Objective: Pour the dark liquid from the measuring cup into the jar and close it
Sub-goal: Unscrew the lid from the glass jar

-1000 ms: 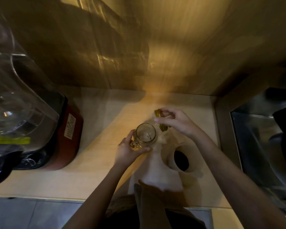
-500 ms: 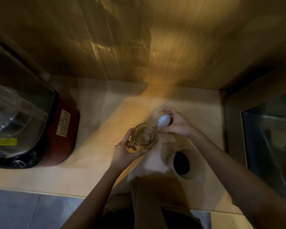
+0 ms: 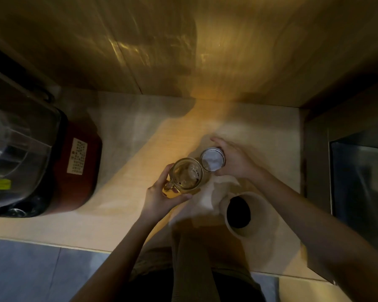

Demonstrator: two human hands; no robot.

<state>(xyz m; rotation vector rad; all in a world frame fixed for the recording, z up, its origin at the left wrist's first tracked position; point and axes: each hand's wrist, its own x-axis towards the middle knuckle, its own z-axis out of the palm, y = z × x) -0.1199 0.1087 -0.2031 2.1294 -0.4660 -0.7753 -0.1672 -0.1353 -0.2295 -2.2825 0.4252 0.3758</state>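
Observation:
A clear glass jar [image 3: 187,175] with a side handle stands open on the pale counter [image 3: 122,175], and my left hand [image 3: 162,197] grips it around the handle side. My right hand [image 3: 234,161] holds the round lid [image 3: 212,159] just right of the jar's mouth, its whitish inner face turned up toward me. The lid's edge nearly touches the jar rim. A pale measuring cup [image 3: 244,212] with dark liquid inside stands on the counter at the near right, under my right forearm.
A blender with a clear jug [image 3: 15,153] on a dark red base [image 3: 79,171] stands at the left. A steel sink [image 3: 358,177] lies to the right. A wooden wall [image 3: 183,51] runs behind. A light cloth [image 3: 207,192] lies between the jar and the cup.
My right hand has turned the lid from edge-on to its inner face up, next to the jar's mouth. The jar has stayed in my left hand.

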